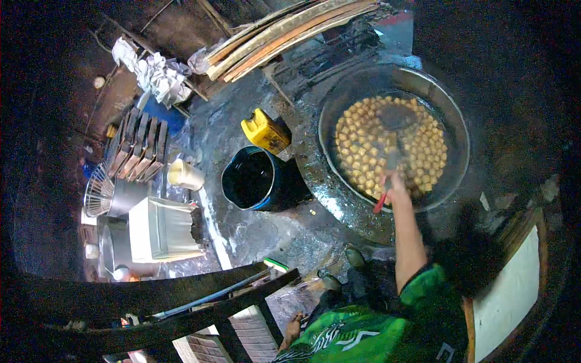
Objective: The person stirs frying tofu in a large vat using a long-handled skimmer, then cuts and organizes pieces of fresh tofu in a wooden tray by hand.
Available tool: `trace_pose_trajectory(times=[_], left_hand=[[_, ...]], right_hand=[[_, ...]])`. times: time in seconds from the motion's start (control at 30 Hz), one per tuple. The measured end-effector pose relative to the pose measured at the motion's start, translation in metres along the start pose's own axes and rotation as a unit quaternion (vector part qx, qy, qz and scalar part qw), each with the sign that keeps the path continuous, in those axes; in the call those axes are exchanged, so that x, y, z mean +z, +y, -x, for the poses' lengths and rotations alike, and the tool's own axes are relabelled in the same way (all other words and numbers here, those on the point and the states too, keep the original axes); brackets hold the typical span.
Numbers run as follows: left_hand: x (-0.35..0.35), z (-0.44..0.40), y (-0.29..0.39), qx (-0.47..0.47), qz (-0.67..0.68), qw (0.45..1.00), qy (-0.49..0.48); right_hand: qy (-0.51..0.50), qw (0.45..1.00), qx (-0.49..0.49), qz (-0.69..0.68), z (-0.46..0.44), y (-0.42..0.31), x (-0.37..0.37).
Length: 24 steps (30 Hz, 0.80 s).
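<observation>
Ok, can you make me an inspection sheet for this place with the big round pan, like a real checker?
Surface: dark ledge beside the pan, shiny in patches; can't tell if wet.
Job's things: wide pan holding many golden pieces; long utensil over them.
Clutter: yellow jerrycan beside a dark bucket.
Hands: right hand grips the utensil; left hand is low beside the green shirt, grip unclear.
Cables: nothing seen.
Surroundings: stacked planks beyond the jerrycan.
</observation>
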<state>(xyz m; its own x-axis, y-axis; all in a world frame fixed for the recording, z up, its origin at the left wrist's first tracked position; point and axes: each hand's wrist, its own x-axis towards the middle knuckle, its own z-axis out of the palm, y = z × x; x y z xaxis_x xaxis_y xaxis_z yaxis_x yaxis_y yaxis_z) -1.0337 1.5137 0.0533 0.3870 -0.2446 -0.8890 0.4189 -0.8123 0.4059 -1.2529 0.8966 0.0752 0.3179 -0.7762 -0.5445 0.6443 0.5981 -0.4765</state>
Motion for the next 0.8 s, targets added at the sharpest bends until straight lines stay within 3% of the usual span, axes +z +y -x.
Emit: trace_pose_trajectory(times=[0.03,0.07,0.13,0.2,0.23,0.3,0.4,0.43,0.53,0.6,0.67,0.73,0.8], left_hand=[[-0.003,-0.002,0.0,-0.005,-0.108,0.994,0.022],[0.0,0.0,0.0,-0.007,-0.107,0.994,0.017],[0.006,0.01,0.004,0.062,-0.004,0.998,-0.007],[0.005,0.013,0.007,0.199,-0.108,0.974,-0.031],[0.006,0.009,0.01,0.176,-0.181,0.968,-0.006],[0.016,0.008,0.029,0.024,0.005,1.0,-0.014],[0.008,-0.026,0.022,0.071,0.001,0.996,-0.06],[0.01,-0.02,0.03,0.087,0.063,0.991,-0.086],[0.01,-0.033,0.048,0.068,0.037,0.993,-0.087],[0.007,-0.027,0.052,0.082,0.06,0.991,-0.091],[0.013,-0.024,0.049,0.104,0.125,0.982,-0.097],[0.012,-0.034,0.038,0.092,0.095,0.988,-0.078],[0.003,-0.042,0.02,0.077,0.072,0.992,-0.066]], right_hand=[[0.015,1.0,0.007,-0.007,0.025,0.016,-0.004],[0.026,0.999,0.013,0.014,0.058,0.033,-0.006],[0.062,0.995,0.054,0.06,0.122,0.066,-0.012],[0.107,0.989,0.103,0.0,0.177,0.085,-0.003],[0.096,0.988,0.118,-0.013,0.186,0.095,-0.015],[0.101,0.98,0.157,-0.069,0.174,0.117,-0.04],[0.105,0.983,0.121,-0.084,0.136,0.118,-0.045],[0.078,0.984,0.129,-0.096,0.121,0.115,-0.048],[0.076,0.99,0.094,-0.071,0.104,0.09,-0.031],[0.045,0.989,0.1,-0.101,0.11,0.081,-0.033],[0.081,0.982,0.042,-0.168,0.13,0.068,-0.026],[0.078,0.979,0.05,-0.18,0.132,0.056,-0.033],[0.024,0.965,-0.023,-0.26,0.112,0.056,-0.059]])
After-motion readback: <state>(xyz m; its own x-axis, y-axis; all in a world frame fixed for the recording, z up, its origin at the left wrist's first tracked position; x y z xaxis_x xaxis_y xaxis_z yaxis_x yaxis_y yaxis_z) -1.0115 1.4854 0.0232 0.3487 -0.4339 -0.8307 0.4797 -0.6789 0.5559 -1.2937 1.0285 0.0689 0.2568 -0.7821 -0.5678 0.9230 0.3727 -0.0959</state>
